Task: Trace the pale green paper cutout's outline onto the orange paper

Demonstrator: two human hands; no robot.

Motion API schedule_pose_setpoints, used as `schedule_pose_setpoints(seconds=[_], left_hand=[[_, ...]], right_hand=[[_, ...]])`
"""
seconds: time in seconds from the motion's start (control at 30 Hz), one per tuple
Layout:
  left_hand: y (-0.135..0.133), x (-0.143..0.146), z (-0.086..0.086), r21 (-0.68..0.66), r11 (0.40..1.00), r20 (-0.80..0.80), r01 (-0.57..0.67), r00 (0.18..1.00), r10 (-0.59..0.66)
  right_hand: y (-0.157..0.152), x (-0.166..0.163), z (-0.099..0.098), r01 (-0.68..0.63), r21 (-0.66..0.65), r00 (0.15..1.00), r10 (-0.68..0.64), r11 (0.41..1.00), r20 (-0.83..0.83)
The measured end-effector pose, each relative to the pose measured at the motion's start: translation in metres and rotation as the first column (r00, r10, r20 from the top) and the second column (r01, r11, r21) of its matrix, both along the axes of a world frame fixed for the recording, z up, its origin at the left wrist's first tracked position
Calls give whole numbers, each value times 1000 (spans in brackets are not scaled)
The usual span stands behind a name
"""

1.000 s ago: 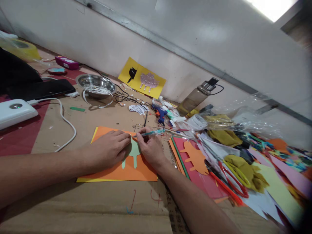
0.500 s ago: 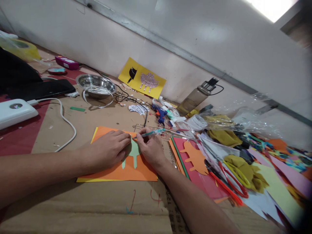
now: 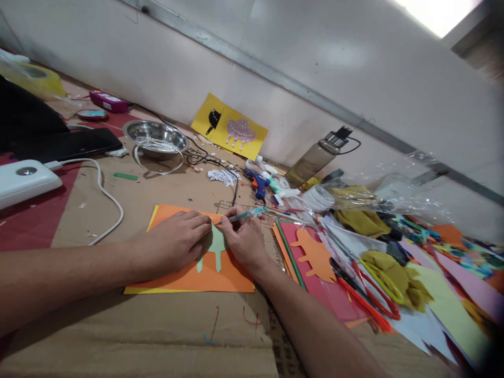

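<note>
My left hand point(image 3: 177, 242) lies flat, fingers together, pressing a pale green paper cut-out point(image 3: 214, 247) onto an orange sheet point(image 3: 185, 275) on the cardboard-covered table. My right hand point(image 3: 244, 240) pinches a teal pen point(image 3: 240, 215) whose tip touches the top edge of the green cut-out. Much of the cut-out is hidden under both hands; two green legs stick out below. A yellow sheet peeks from under the orange one.
Right of my hands lie a red sheet with an orange cut-out point(image 3: 315, 254), red scissors point(image 3: 374, 294), yellow cloth and a pile of coloured paper. Behind stand a steel bowl point(image 3: 155, 136), blue glue gun point(image 3: 260, 185), bottle point(image 3: 315, 157) and yellow card point(image 3: 230, 127). A white cable point(image 3: 106, 197) and power bank point(image 3: 23, 178) lie left.
The pen tip has slid slightly left along the top of the green cut-out; both hands otherwise stay in place.
</note>
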State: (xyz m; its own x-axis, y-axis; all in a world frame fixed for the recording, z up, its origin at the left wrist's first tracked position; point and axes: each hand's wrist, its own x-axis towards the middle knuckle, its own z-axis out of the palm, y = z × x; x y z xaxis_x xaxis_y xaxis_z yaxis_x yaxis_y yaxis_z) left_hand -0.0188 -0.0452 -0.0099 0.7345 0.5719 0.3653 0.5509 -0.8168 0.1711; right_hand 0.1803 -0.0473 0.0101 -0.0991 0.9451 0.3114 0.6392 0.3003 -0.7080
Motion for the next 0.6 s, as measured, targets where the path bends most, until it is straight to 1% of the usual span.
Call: schedule_pose_setpoints(seconds=[0.17,0.37,0.6], left_hand=[[0,0,-1,1,1000,3,-4,1000,4],[0,-1,-1,8,1000,6,-2,1000,2],[0,-1,-1,11,1000,16,4,1000,-4]], right_hand=[[0,-1,-1,3,-11,999,-3,1000,-32],[0,-1,0,29,-19,999,-29,999,-27],[-1,-1,2,-25,3,999,25,1000,-31]])
